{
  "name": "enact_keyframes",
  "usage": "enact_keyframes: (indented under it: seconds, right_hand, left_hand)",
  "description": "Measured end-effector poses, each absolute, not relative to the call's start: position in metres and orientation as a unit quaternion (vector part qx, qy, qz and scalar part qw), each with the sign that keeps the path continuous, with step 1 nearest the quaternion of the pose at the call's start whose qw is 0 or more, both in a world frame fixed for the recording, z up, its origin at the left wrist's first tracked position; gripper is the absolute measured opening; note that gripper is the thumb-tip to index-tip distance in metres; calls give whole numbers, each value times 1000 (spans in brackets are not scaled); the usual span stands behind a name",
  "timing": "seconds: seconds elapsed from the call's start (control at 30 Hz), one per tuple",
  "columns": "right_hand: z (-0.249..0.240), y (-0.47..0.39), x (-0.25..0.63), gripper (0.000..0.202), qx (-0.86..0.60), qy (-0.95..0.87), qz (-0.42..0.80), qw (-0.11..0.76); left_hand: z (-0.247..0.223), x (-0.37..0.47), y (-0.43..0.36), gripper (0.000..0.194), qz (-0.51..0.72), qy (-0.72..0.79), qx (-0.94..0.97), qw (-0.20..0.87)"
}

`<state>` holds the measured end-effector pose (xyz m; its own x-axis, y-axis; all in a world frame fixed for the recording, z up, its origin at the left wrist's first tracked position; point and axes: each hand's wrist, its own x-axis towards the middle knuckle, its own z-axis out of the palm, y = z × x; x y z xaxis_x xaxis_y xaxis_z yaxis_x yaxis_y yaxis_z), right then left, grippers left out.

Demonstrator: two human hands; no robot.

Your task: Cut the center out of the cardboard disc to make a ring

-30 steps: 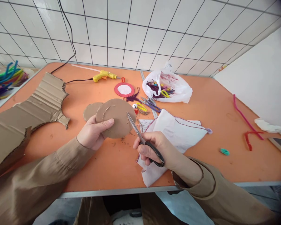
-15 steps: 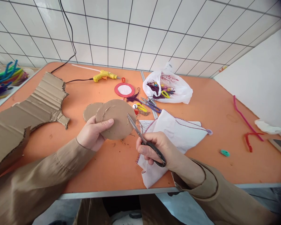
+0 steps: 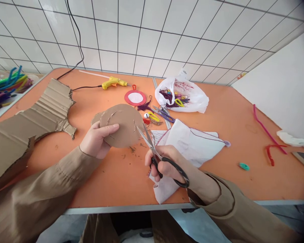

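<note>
My left hand [image 3: 97, 138] grips a round cardboard disc [image 3: 124, 126] by its left side, thumb on top. The disc has short ragged slits or torn marks on its face. Behind it, another rounded cardboard piece [image 3: 95, 118] shows in part. In my right hand [image 3: 167, 162] is a pair of scissors [image 3: 153, 150] with black handles, blades parted. Their tips are at the disc's right side, by a slit; whether they touch it I cannot tell. Below my right hand lies a white cloth [image 3: 184, 138] with dark red stitched edges.
A cut cardboard sheet [image 3: 48, 111] lies at left. Farther back are a yellow glue gun [image 3: 114, 82] with its cord, a red-rimmed disc [image 3: 135, 97], purple-handled scissors [image 3: 164, 114] and a white plastic bag [image 3: 192, 96] of trimmings. Pipe cleaners [image 3: 268, 130] lie at right.
The scissors have opened, their handles spreading apart in my right hand. The cardboard disc has shifted slightly left and tilted in my left hand.
</note>
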<state>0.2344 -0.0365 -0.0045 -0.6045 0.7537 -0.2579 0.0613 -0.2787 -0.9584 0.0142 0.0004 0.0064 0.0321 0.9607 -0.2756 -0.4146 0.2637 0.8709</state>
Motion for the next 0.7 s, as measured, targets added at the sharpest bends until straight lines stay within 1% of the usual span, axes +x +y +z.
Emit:
enact_keyframes:
  seconds: [0.07, 0.2, 0.33, 0.53, 0.7]
  right_hand:
    - [-5, -37, 236, 56, -348, -549, 717, 254]
    - [-1, -36, 235, 61, -354, -538, 719, 261]
    - [5, -35, 232, 61, -368, -535, 716, 256]
    - [7, -36, 231, 59, -401, -533, 694, 270]
    - [7, -36, 232, 60, -394, -533, 701, 262]
  left_hand:
    - [5, 13, 2, 34, 530, 452, 295, 654]
    - [6, 13, 1, 30, 527, 443, 293, 664]
    - [10, 17, -4, 26, 517, 446, 311, 661]
    - [12, 20, -7, 30, 514, 445, 325, 657]
    - [12, 18, -5, 27, 518, 455, 326, 647]
